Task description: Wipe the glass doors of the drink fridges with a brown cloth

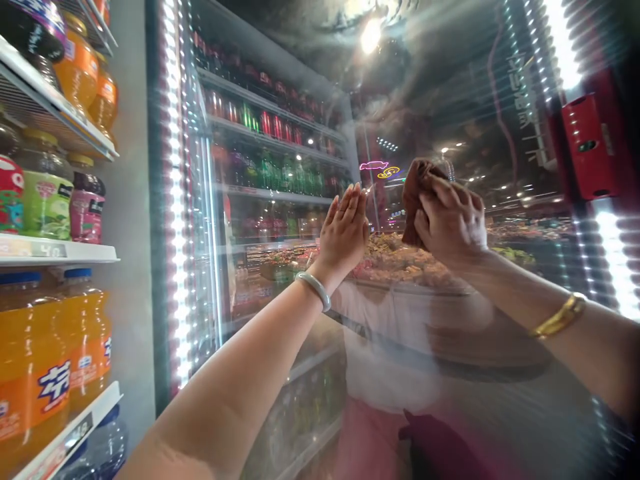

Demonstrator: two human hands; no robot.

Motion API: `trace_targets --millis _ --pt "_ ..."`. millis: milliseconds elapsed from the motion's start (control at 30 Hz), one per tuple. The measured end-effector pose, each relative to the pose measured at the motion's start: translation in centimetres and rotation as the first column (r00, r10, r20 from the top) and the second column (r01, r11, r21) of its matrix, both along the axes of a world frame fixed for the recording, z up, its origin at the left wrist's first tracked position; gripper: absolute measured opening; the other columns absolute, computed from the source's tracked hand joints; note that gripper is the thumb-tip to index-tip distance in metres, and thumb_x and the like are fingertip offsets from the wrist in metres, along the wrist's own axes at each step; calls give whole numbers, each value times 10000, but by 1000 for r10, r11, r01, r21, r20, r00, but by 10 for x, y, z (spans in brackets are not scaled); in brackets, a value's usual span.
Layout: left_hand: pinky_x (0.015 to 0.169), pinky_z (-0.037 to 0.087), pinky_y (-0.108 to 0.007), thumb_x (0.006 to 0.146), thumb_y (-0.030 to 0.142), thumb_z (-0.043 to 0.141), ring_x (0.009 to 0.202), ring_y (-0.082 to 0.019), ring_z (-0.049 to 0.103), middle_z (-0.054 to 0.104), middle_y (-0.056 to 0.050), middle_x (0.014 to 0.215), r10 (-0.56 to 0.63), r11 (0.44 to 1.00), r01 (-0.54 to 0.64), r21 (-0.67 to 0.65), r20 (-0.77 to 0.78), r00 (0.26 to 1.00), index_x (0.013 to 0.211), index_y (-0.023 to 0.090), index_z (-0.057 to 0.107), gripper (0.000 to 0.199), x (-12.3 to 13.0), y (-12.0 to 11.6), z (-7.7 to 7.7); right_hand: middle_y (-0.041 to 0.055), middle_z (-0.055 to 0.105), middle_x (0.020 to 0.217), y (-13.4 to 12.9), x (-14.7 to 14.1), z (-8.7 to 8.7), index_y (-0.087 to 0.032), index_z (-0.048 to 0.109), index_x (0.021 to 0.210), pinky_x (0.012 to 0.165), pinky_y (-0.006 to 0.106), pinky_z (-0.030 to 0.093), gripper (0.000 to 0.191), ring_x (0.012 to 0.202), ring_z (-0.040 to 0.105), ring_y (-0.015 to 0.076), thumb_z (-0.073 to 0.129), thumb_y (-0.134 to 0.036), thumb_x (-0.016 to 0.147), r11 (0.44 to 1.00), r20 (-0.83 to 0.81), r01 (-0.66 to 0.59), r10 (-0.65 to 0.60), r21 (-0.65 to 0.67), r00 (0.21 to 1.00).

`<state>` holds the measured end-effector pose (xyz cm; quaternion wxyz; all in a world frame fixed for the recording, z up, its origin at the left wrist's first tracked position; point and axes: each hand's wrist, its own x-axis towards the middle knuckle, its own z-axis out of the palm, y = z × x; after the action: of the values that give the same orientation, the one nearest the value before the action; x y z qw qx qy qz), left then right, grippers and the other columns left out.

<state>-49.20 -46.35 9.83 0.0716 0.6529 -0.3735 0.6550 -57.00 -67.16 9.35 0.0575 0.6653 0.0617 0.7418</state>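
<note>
A large glass door [310, 373] of a drinks fridge fills the middle of the view, with reflections and hazy smears across it. My left hand [345, 230] lies flat against the glass, fingers together and stretched upward; it holds nothing. To its right, my right hand [455, 217] presses a brown cloth [414, 193] on the glass, with its fingers bent over the bunched fabric. A pale bangle [314, 291] circles my left wrist, and a gold bracelet [560, 317] is on my right forearm.
On the left, open shelves [60, 252] hold orange soda bottles [35, 353] and smaller juice bottles [47, 193]. Bright light strips [177, 200] run up both sides of the door. A red fitting [587, 147] is mounted at the right edge. Rows of drinks [280, 127] show in the glass.
</note>
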Motion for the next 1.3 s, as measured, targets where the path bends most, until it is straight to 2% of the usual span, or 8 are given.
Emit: trace_targets --millis 133,367,467,600,700,833,1067,1300 --pt "1366 109 -444 1084 264 231 1637 -190 127 236 -78 1749 44 999 -44 -12 -7 999 1664 139 224 593 7 11 -4 103 574 1529 41 20 40 -211 685 1309 1154 638 365 410 1402 482 387 535 -361 958 994 76 -42 34 102 997" --pt "1359 150 -499 1073 261 256 1636 -219 140 250 -120 1740 47 987 -51 -156 -29 998 1681 128 115 639 14 26 -13 26 675 1409 31 14 -7 -262 708 1276 1203 482 351 358 1349 549 277 571 -324 951 939 -44 -30 16 -342 999" --pt "1356 195 -442 1069 253 262 1628 -191 182 268 -80 1738 40 996 -41 -77 -12 999 1687 168 115 641 18 40 -14 75 655 1421 20 15 17 -242 731 1199 1126 544 383 339 1306 554 342 580 -360 920 991 9 -3 4 -133 1000" --pt "1362 171 -455 1062 244 260 1633 -201 151 236 -93 1746 26 996 -25 -88 0 1000 1686 142 104 650 24 45 -16 113 636 1438 66 30 54 -210 721 1222 1093 581 369 366 1309 525 377 540 -358 941 1000 57 -26 26 7 998" --pt "1358 164 -511 1056 253 292 1635 -240 141 251 -144 1734 16 983 -20 -181 -25 1000 1679 106 112 665 28 44 -21 98 665 1409 96 34 31 -196 713 1256 1149 523 344 366 1310 536 319 530 -316 963 966 -17 -31 27 -257 999" --pt "1352 174 -523 1047 248 318 1635 -254 132 264 -176 1725 1 979 -9 -205 -38 999 1665 77 159 661 28 45 -28 47 698 1368 74 24 -13 -241 685 1329 1171 433 356 383 1278 574 246 557 -298 973 858 -105 -57 4 -510 994" --pt "1354 197 -487 1041 232 294 1633 -233 151 243 -156 1737 -3 982 -11 -190 -72 997 1663 86 178 649 27 50 -29 117 659 1408 75 35 53 -201 720 1241 1096 571 398 368 1285 558 367 527 -327 954 998 69 -30 33 -50 997" --pt "1338 273 -446 1043 232 307 1618 -216 221 335 -157 1707 41 996 -44 -72 -47 998 1653 96 215 632 36 92 -42 40 692 1379 89 33 9 -241 685 1330 1181 442 339 375 1290 559 249 499 -305 1011 827 -122 -47 -26 -560 992"
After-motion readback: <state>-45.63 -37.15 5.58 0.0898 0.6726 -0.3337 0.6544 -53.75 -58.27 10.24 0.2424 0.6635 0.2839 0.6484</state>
